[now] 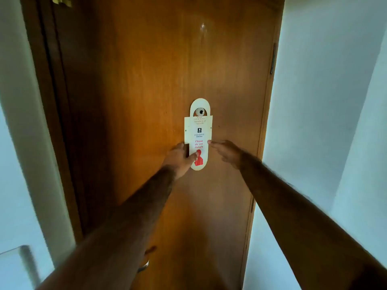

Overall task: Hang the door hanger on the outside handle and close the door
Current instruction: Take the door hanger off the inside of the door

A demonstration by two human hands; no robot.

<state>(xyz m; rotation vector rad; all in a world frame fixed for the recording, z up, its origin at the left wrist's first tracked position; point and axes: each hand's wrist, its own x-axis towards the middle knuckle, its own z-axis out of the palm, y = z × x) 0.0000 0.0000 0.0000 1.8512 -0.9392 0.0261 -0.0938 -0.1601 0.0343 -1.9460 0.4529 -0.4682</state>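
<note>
A cream door hanger (199,130) with red "Please do not disturb" print hangs flat against the brown wooden door (146,91). Its top loop sits over a small round metal knob (200,111). My left hand (180,158) grips the hanger's lower left edge, thumb on the red figure. My right hand (227,151) reaches in from the right with its fingers extended, the fingertips touching the hanger's right edge. A metal door handle (144,265) peeks out low down, mostly hidden under my left forearm.
The dark door frame (52,101) runs down the left, with a brass hinge (60,1) at the top. White walls (324,101) flank the door on both sides. A pale ledge or fixture (18,262) sits at the lower left.
</note>
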